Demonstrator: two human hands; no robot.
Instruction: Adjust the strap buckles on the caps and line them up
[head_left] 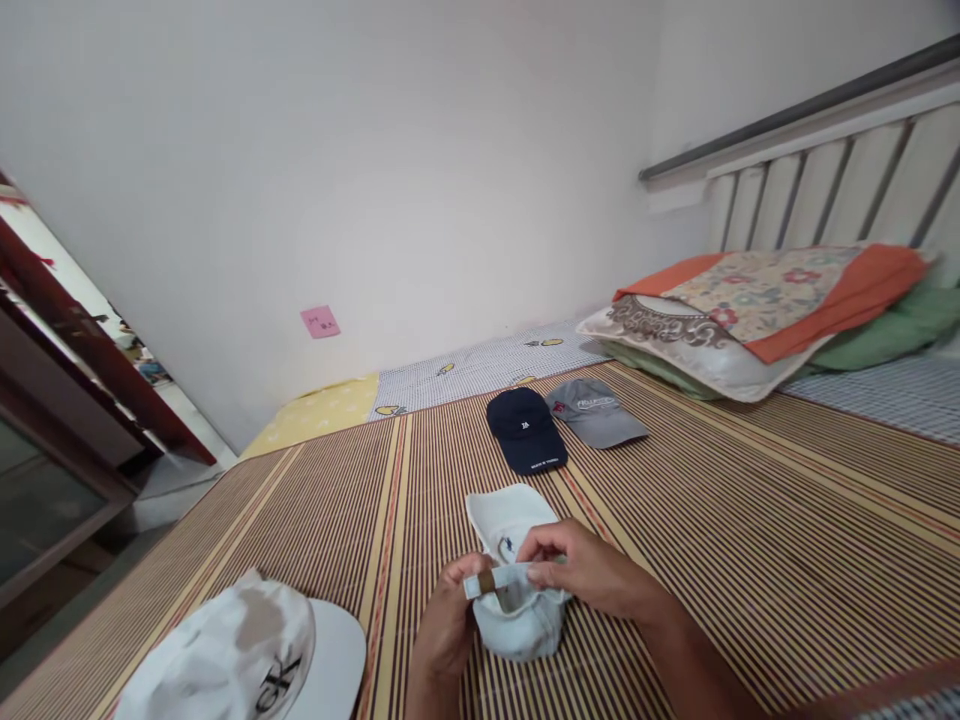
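A pale, whitish cap (pixel 521 630) with a small dark emblem lies on the striped mat at the lower middle, its brim pointing away from me. My left hand (pixel 450 610) pinches the left end of the cap's strap, beside a brown buckle piece. On the right, my right hand (pixel 581 570) has its thumb and fingers closed on the strap's other side. The strap stretches between both hands above the cap's opening.
A white cap with black letters (pixel 240 650) lies at lower left. Beyond my hands are a navy cap (pixel 523 430) and a grey cap (pixel 596 412). Pillows (pixel 720 330) are stacked at the right, by a railing (pixel 825 185). A wall (pixel 450 180) rises behind the mat (pixel 322 530).
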